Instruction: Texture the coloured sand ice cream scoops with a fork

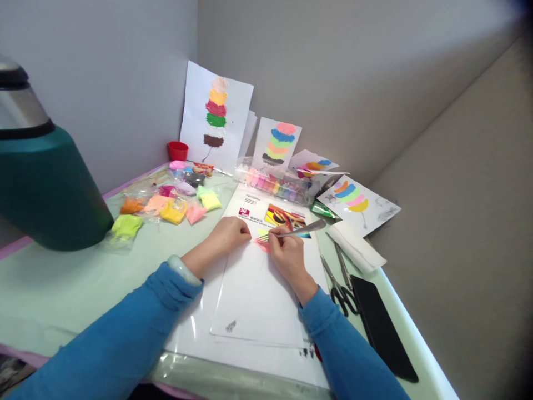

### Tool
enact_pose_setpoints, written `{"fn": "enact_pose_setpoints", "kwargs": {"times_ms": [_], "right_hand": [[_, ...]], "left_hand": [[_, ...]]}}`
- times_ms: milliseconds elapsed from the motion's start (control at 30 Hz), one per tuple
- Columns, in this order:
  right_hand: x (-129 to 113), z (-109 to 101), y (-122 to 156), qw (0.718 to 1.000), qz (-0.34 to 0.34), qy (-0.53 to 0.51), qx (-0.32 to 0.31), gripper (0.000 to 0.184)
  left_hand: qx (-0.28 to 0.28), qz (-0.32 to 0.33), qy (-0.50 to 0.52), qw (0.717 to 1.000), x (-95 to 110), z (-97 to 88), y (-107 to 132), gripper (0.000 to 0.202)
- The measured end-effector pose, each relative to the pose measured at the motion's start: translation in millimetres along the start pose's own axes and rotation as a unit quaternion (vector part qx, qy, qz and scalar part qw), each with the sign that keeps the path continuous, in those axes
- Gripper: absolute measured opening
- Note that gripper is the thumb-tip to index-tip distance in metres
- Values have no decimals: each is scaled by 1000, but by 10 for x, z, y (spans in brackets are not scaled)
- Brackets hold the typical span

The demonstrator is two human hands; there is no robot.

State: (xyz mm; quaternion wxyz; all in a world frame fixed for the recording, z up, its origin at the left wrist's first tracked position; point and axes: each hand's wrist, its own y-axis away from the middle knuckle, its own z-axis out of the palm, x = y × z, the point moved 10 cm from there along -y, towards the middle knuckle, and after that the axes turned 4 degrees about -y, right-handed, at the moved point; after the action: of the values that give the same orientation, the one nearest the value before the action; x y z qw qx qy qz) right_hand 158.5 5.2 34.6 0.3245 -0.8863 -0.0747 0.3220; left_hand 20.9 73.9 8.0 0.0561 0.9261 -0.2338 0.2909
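My right hand point(288, 256) grips a metal fork point(306, 228) near its tines, with the handle pointing up to the right. The tines rest at a flat patch of pink clay point(264, 248) on a white sheet of paper point(256, 294). Just above the pink is a patch of pale yellow clay point(262, 231). To the left of these patches, my left hand point(233, 232) lies on the paper with its fingers curled in, and nothing shows in them. Part of the clay is hidden by my right hand and the fork.
Bags of coloured clay point(172, 211) lie at the left beside a green flask point(54, 183). Clay pictures point(216, 116) lean on the wall. A clear box point(275, 186) stands behind the paper. Scissors point(343, 294), a white tissue roll point(356, 247) and a black phone-like slab point(383, 328) lie right.
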Motion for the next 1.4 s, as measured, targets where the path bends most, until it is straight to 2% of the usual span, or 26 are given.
{"fn": "enact_pose_setpoints", "kwargs": {"times_ms": [467, 700, 933, 1067, 1233, 1400], "right_hand": [[50, -17, -19, 1000, 3, 16, 6, 19], [48, -2, -32, 1000, 6, 21, 10, 20], [74, 43, -35, 1000, 23, 8, 1, 20], [95, 40, -45, 998, 49, -41, 7, 19], [197, -19, -46, 976, 102, -188, 50, 18], [157, 6, -40, 968, 91, -230, 37, 18]], "left_hand": [[8, 7, 12, 1000, -17, 2, -8, 19], [-16, 1, 13, 1000, 22, 6, 24, 22], [-16, 1, 17, 1000, 51, -21, 47, 22], [-10, 8, 19, 1000, 26, -3, 22, 23], [-7, 5, 33, 999, 19, -9, 27, 21], [-14, 16, 76, 997, 92, -37, 59, 20]]}}
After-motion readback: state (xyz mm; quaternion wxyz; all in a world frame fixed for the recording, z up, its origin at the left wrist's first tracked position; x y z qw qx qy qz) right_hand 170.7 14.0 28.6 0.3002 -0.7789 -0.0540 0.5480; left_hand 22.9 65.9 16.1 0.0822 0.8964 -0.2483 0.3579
